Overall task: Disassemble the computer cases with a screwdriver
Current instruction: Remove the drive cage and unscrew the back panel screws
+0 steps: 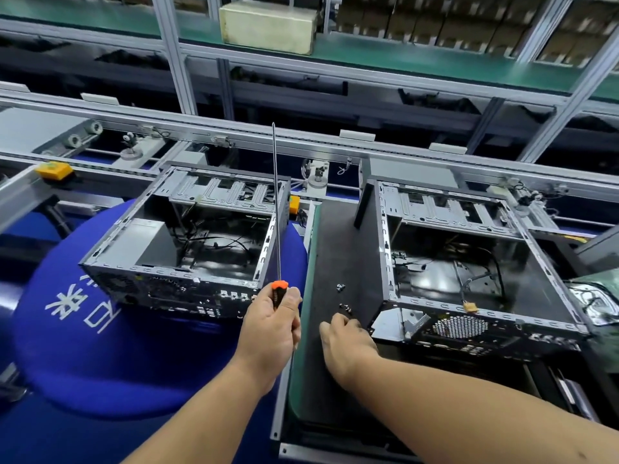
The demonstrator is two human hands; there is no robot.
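head view looks down on two open cases on the line. left hand [271,324] is wrapped round the orange-and-black handle of a screwdriver [276,209], and the long shaft stands nearly upright, its tip high above the rail. left case [187,242] sits on a blue round pad [100,346], side panel off, cables loose inside. right case [469,262] sits on a dark mat [338,249], also open at the top, fan grille on its near face. right hand [345,343] is down on the mat between the cases, just beside the right case's near corner, fingers curled downward; whether they pinch anything, i can't tell. a few loose screws [345,298] lie on the mat just beyond those fingertips. up on the green shelf sits a pale block [268,26].
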